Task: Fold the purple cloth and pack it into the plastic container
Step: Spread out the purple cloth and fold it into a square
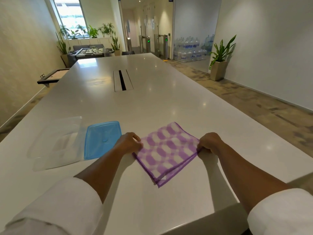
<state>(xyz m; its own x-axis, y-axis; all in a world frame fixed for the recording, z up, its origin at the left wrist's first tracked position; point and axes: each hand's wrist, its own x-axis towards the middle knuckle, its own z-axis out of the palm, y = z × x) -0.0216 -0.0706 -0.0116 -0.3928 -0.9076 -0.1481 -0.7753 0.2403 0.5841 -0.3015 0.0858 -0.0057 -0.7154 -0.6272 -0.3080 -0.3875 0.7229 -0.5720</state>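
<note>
Your left hand [130,142] and right hand [209,142] each pinch opposite corners of the folded cloth [166,150], lying flat on the table [152,99] as a diamond, one corner pointing toward you. Lid [102,139] and container [54,145] sit left.

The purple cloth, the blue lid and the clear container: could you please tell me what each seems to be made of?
Purple cloth: soft woven or microfibre fabric, matte; it lies in limp stitched-edge layers. Blue lid: translucent plastic, smooth and slightly glossy, with a moulded rim. Clear container: thin transparent plastic; the table shows through it.
</note>
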